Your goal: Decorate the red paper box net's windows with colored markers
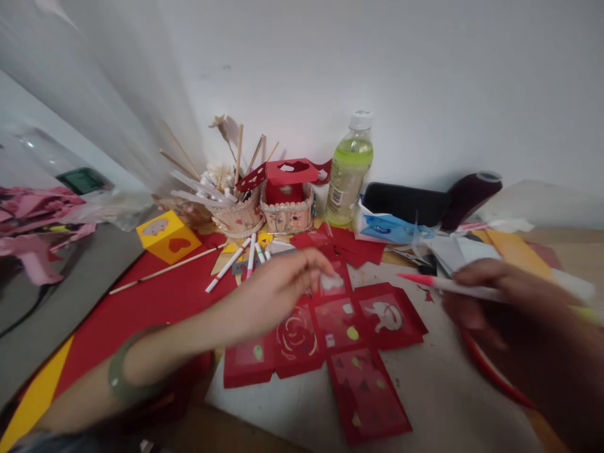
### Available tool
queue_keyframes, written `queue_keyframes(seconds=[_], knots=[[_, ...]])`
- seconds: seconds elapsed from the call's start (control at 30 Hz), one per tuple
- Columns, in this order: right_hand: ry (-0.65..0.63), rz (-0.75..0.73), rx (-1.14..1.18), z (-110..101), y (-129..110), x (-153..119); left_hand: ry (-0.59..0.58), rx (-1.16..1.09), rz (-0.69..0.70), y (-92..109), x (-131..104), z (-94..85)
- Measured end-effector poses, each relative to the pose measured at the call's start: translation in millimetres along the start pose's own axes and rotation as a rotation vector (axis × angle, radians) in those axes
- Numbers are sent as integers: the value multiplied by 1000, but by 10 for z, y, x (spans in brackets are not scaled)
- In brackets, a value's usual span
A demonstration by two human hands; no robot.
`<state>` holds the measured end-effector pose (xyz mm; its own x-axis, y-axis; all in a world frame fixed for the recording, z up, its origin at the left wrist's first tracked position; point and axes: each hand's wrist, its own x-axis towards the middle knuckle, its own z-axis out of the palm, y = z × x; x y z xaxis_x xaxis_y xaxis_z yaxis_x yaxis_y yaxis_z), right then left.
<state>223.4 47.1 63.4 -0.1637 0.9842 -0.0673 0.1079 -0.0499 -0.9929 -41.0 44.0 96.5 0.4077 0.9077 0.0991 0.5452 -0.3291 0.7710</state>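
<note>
My right hand [495, 321] is closed round a marker [465, 286] with a pink-red end pointing left; motion blurs it. My left hand [290, 283], reaching in from the left, has its fingers bent together at the upper panel of a red cross-shaped paper box net [323, 362]. Close to those fingertips is a white paper cutout [333, 282]; whether they grip it is unclear. The net lies flat, with folded edge flaps. Its panels carry pasted shapes, among them a white animal-like cutout [387, 316] and a swirl of thin strips [297, 336].
Several markers [229, 264] lie left of the net, near a yellow paper cube [168, 236] and a thin stick [165, 269]. Behind stand decorated baskets [238, 217], a green drink bottle [350, 170] and a tissue pack [391, 225]. Scissors [408, 255] rest in front of the tissues.
</note>
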Motion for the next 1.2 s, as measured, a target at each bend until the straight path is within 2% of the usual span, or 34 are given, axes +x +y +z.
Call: queue_keyframes(seconds=[0.07, 0.1, 0.2, 0.3, 0.37, 0.43, 0.6, 0.7, 0.87, 1.0, 1.2], knots=[[6, 7, 68, 144, -22, 89, 142, 86, -69, -168, 222, 23], [-33, 15, 71, 220, 1, 125, 192, 129, -90, -250, 315, 37], [-99, 91, 9, 387, 151, 200, 125, 309, -180, -440, 470, 91], [-135, 104, -30, 420, 292, 228, -80, 389, -203, -534, 464, 156], [-135, 84, -98, 404, 336, 228, -185, 380, -198, -547, 432, 199], [-135, 61, -159, 391, 350, 225, -204, 388, -197, -530, 412, 240], [-143, 5, -189, 378, 371, 239, -132, 479, -194, -423, 377, 332], [-189, -13, -230, 345, 395, 254, -80, 541, -132, -392, 314, 398], [-200, -105, -372, 276, 445, 252, 16, 625, -9, -461, 255, 492], [-203, -117, -410, 287, 460, 239, 54, 650, 33, -499, 258, 523], [-209, -104, -398, 336, 425, 219, 82, 686, 78, -455, 222, 547]])
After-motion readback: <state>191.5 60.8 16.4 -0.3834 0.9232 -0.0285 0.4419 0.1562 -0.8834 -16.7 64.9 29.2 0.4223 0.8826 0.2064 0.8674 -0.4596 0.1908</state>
